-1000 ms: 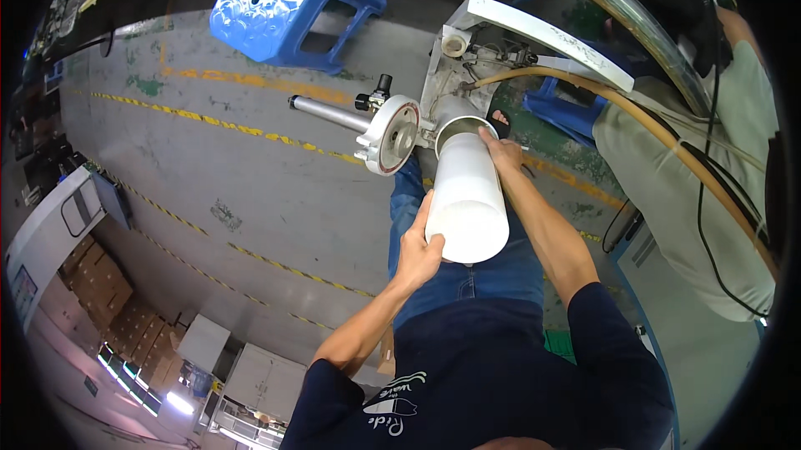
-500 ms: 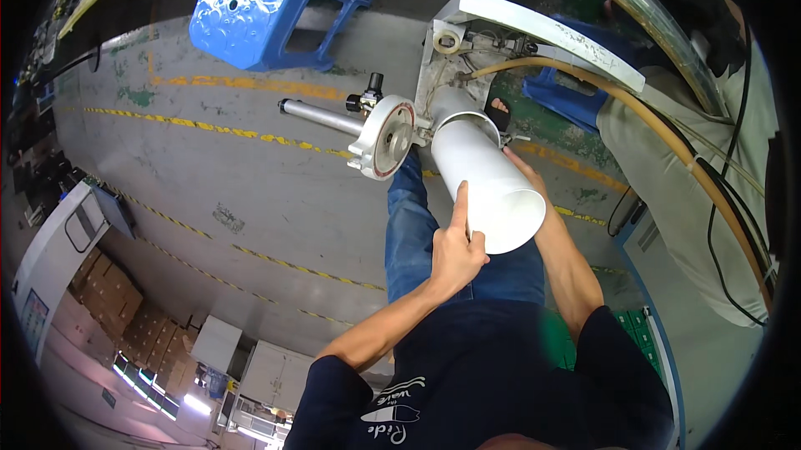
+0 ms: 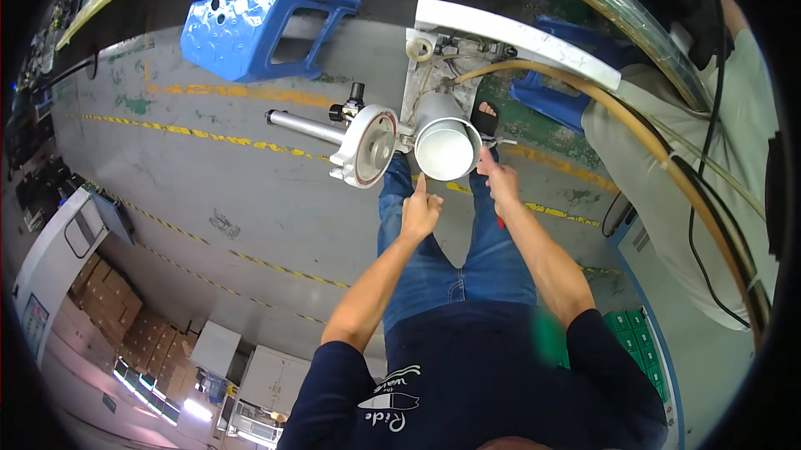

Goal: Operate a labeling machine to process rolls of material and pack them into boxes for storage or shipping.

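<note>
A white cylinder [image 3: 447,148] sits on a metal fixture [image 3: 442,62], its open round end facing up at me. My left hand [image 3: 420,212] is just below it, index finger stretched up to the lower rim. My right hand [image 3: 499,181] is at the cylinder's right side, fingertips against the rim. Neither hand is wrapped around it. Left of the cylinder is a round white flange [image 3: 367,146] with a metal rod [image 3: 304,126] sticking out to the left.
A blue plastic stool [image 3: 250,25] stands on the grey floor at the back left. Another person in a light shirt [image 3: 667,158] stands close on the right, beside a yellow hose [image 3: 601,116]. Cardboard boxes [image 3: 108,308] and white cabinets [image 3: 267,383] are at lower left, green crates [image 3: 634,333] at lower right.
The cylinder, held tilted in both hands, has swung up and onto the fixture so its end faces me. Both hands have let go of its body and now only touch the rim.
</note>
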Demonstrator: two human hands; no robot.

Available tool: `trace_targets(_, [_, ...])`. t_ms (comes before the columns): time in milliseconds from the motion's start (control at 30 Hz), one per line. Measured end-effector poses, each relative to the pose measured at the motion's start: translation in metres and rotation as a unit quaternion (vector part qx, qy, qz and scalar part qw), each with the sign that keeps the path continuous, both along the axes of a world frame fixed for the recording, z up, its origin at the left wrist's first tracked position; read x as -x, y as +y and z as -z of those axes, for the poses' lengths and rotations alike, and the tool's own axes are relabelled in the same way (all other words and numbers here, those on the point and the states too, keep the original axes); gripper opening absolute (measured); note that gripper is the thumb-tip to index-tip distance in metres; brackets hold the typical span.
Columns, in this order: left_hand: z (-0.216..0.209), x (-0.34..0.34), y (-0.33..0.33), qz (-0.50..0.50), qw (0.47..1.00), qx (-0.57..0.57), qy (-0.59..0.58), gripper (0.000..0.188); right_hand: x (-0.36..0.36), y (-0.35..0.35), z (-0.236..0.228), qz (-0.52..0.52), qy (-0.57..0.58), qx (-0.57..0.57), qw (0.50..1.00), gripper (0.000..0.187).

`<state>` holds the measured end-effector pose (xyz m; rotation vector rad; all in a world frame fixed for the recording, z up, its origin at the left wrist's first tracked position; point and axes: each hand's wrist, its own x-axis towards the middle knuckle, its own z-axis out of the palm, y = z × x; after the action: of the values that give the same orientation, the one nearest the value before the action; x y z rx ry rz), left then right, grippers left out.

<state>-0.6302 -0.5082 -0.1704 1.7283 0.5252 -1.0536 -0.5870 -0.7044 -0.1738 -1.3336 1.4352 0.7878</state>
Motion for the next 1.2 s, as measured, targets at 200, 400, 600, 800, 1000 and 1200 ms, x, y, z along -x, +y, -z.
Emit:
trace_targets(200, [-0.005, 0.046, 0.034, -0.368, 0.927, 0.015, 0.077, 0.046, 0.036, 0.005, -0.015, -0.246, -0.113, 0.100, 0.957, 0.053])
trace_targets(400, [0.040, -0.012, 0.163, -0.479, 0.876, -0.006, 0.064, 0.065, 0.056, 0.000, -0.044, -0.395, -0.238, 0.197, 0.866, 0.037])
trace_targets(600, [0.117, -0.120, 0.246, -0.551, 0.826, 0.111, 0.032, 0.076, 0.117, -0.003, -0.088, -0.509, -0.227, 0.242, 0.794, 0.030])
trace_targets(800, [0.165, -0.151, 0.254, -0.578, 0.812, 0.023, 0.078, 0.029, 0.188, 0.020, -0.092, -0.464, -0.140, 0.258, 0.836, 0.026])
trace_targets(1000, [0.054, -0.133, 0.213, -0.605, 0.789, 0.109, -0.006, 0.018, 0.181, 0.055, -0.103, -0.427, -0.153, 0.285, 0.844, 0.026])
trace_targets(1200, [-0.080, -0.061, 0.131, -0.299, 0.931, 0.111, -0.175, 0.039, 0.185, 0.051, -0.086, -0.357, -0.167, 0.263, 0.881, 0.031])
